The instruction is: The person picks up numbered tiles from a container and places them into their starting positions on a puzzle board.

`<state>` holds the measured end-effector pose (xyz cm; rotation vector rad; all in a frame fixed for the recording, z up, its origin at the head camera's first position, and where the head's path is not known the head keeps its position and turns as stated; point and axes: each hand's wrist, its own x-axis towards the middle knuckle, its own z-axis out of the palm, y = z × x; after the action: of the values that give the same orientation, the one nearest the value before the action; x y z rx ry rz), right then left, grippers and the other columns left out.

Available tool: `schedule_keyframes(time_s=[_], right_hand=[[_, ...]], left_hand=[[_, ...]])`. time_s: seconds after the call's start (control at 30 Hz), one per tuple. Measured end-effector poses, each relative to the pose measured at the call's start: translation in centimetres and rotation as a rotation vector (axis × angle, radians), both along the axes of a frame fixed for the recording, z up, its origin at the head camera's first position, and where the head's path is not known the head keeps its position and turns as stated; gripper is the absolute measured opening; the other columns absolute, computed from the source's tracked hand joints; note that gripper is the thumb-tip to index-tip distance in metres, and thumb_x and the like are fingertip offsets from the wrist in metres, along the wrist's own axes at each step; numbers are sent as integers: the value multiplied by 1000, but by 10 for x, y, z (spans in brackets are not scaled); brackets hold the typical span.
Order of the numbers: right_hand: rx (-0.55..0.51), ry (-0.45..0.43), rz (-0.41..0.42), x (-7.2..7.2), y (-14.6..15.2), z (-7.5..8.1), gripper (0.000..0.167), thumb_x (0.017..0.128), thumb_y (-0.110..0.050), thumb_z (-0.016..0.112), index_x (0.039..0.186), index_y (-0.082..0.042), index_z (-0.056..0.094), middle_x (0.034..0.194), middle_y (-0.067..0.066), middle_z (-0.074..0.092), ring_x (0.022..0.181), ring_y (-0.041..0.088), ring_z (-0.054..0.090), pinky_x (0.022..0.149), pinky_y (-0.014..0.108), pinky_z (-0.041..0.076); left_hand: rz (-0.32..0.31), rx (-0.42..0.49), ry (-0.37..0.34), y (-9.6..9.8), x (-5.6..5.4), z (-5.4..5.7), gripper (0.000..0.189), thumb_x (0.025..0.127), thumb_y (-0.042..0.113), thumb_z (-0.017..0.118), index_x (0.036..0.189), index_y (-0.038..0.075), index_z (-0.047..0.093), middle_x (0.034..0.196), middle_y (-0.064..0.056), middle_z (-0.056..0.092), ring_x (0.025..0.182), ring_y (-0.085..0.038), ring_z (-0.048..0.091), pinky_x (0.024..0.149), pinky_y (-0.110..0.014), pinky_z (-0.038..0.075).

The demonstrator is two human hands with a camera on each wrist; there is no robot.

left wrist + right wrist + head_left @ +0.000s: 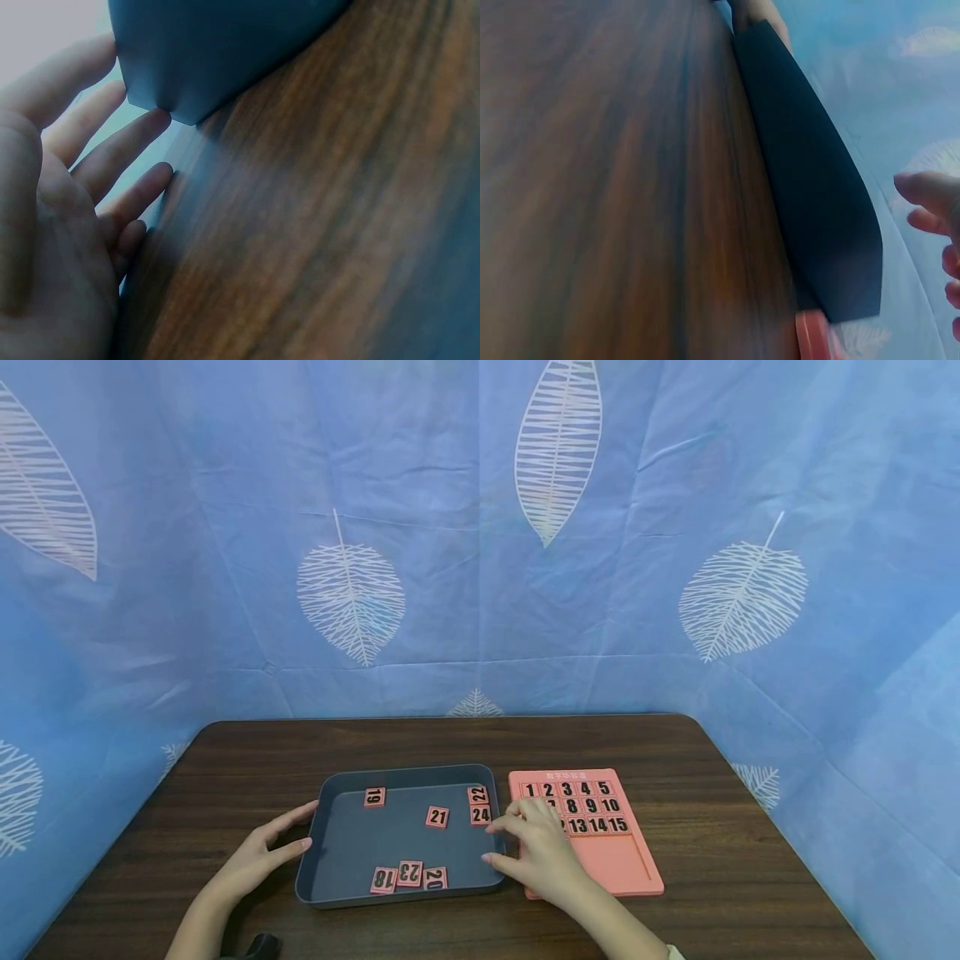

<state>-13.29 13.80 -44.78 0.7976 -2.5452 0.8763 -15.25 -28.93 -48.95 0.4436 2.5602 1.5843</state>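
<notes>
A dark grey tray (405, 898) holds several pink number tiles. Tile 19 (374, 797) lies near its back left, 21 (437, 817) toward the middle, 22 (477, 795) and 24 (480, 815) by the right wall. Along the front lie 18 (383, 880), 23 (410, 872) and 20 (435, 878). My left hand (258, 852) rests at the tray's left wall, fingers extended, fingertips against it. Over the tray's right rim is my right hand (543, 852), thumb and forefinger apart with nothing between them. It partly covers the pink number board (618, 864).
On the board, tiles stand in three rows, with 5 (603, 787) and 15 (617, 825) at the right end; its front part is bare pink. A black object (262, 946) sits at the near left. Blue leaf-patterned cloth (450, 568) hangs behind the wooden table (262, 747).
</notes>
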Motion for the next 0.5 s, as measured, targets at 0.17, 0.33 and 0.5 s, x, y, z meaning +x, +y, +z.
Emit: schedule_keyframes(time_s=[0.17, 0.33, 0.5], right_hand=[[52, -87, 121, -5, -20, 2, 32, 77, -37, 80, 105, -23, 73, 96, -8, 48, 86, 8, 34, 77, 34, 31], [125, -134, 196, -11, -40, 3, 33, 80, -35, 79, 110, -23, 72, 98, -13, 45, 91, 9, 36, 83, 37, 32], [197, -118, 269, -17, -59, 2, 36, 79, -37, 79, 112, -24, 71, 100, -14, 46, 91, 7, 37, 89, 37, 35]], left_hand=[[10, -1, -8, 1, 1, 0, 55, 97, 20, 59, 147, 10, 39, 148, -22, 34, 134, -49, 26, 93, -74, 26], [11, 0, -5, 2, 2, -1, 55, 97, 20, 59, 147, 10, 39, 148, -22, 34, 134, -49, 26, 93, -72, 28], [22, -11, -10, 3, 5, 0, 55, 96, 21, 59, 147, 10, 39, 149, -22, 33, 134, -50, 24, 92, -75, 22]])
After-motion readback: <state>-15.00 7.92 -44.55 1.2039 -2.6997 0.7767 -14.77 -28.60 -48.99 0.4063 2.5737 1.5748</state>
